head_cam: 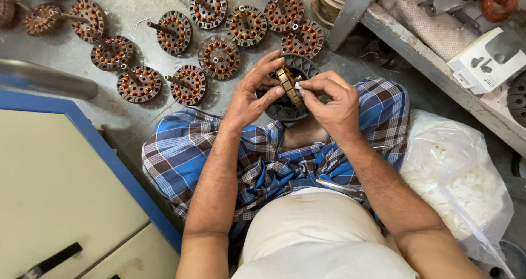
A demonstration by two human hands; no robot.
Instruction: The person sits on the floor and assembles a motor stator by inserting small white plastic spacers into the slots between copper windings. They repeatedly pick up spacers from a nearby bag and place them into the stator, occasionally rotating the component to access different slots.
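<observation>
Grey concrete floor w/ wound copper stators scattered ahead of the seated person. Left hand & right hand both closed on a small stator core, held edge-on btwn them above a dark ring. White bag of inserts at right; scissors in lap.

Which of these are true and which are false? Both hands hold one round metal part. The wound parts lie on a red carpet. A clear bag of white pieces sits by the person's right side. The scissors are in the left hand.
1. Both hands hold one round metal part: true; the left hand and right hand grip it together.
2. The wound parts lie on a red carpet: false; they lie on a grey floor.
3. A clear bag of white pieces sits on the right: true.
4. The scissors are in the left hand: false; they rest on the lap.
</observation>
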